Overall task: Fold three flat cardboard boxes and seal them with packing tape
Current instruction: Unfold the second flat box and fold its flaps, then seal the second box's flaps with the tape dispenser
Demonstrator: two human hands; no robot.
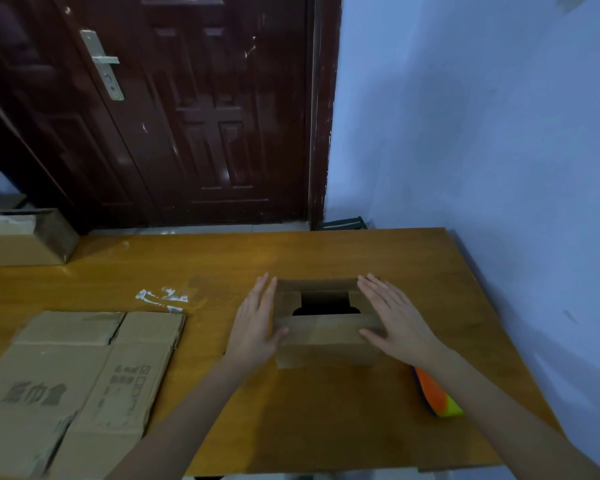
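A small cardboard box [326,344] stands upright in the middle of the wooden table [222,265], its top partly open with a dark gap between the flaps. My left hand [257,323] lies flat against the box's left side, fingers extended, thumb on the near flap. My right hand [395,320] presses flat on the right side and the right flap. A flat cardboard box [80,386] with printed characters lies at the left of the table. An orange, yellow and blue object, possibly a tape dispenser [437,396], lies under my right forearm.
A folded cardboard box [25,240] sits at the table's far left corner. White tape scraps [163,297] stick to the tabletop. A dark red door [187,116] stands behind the table and a blue wall [482,133] runs along its right edge.
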